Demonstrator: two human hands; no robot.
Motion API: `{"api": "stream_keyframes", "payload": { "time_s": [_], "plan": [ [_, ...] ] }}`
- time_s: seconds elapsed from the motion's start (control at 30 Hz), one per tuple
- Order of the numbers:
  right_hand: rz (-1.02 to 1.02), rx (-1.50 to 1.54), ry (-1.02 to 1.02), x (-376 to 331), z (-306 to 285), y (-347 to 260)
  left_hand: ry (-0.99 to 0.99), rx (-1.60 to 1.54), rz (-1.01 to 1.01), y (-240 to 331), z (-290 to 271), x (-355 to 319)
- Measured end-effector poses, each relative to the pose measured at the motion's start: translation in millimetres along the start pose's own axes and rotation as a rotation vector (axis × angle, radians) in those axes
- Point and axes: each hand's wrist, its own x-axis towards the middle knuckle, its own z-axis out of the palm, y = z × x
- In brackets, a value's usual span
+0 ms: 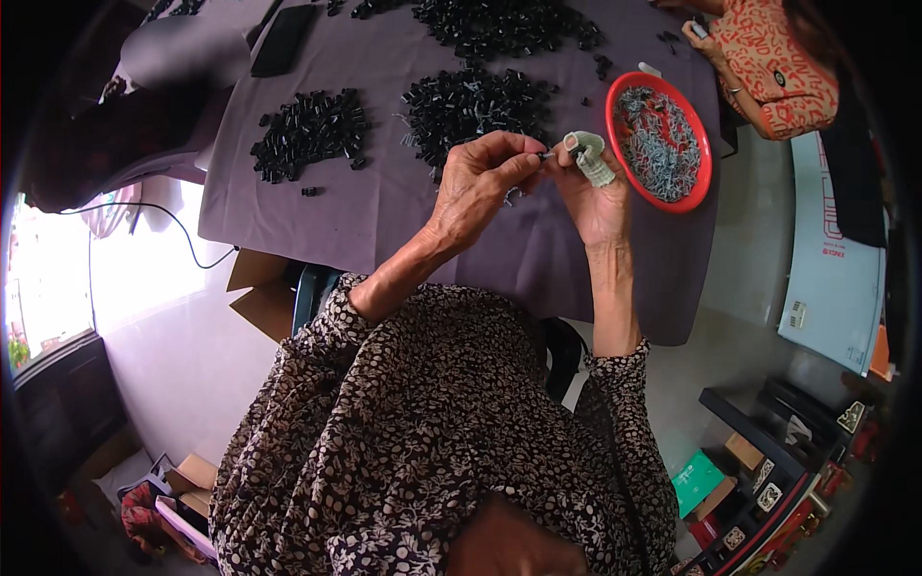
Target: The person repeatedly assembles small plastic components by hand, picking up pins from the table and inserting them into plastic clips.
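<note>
My left hand (471, 192) is closed in a pinch, thumb against forefinger, on a small dark piece (545, 156) above the table. My right hand (597, 204) meets it there, its fingertips closed on the same piece; the fingers hide most of it, so its exact shape cannot be made out. A pale cloth wrap (595, 171) covers part of a finger of my right hand. Just beyond my hands lies a heap of small black plastic pieces (471, 106) with some grey bits among them. A red plastic basin (706, 158) full of thin grey pieces (661, 144) stands beside my right hand.
The purple tablecloth (384, 230) bears another black heap (312, 134) at left and a larger one (509, 24) at the back. A flat black object (284, 40) lies far left. Another person in an orange patterned garment (778, 72) sits at the far right, a hand (704, 40) holding something small.
</note>
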Motion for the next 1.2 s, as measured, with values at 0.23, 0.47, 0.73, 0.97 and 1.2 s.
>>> {"api": "stream_keyframes", "payload": {
  "time_s": [0.23, 0.47, 0.73, 0.97, 1.2],
  "plan": [
    [0.044, 0.144, 0.013, 2, -5, 1, -0.014, 0.094, 0.033, 6, 5, -2],
    [-0.028, -0.163, 0.103, -4, 3, -6, -0.011, 0.133, 0.013, 5, 1, -2],
    [-0.081, -0.582, 0.155, -8, 14, -11, -0.006, 0.084, -0.005, 1, 1, -1],
    [-0.093, -0.87, 0.152, -9, 16, -11, -0.015, 0.095, -0.018, -1, 1, 0],
    [-0.158, -0.853, 0.132, -7, 20, -15, -0.015, 0.114, -0.006, 0, 1, -1]
  ]
}}
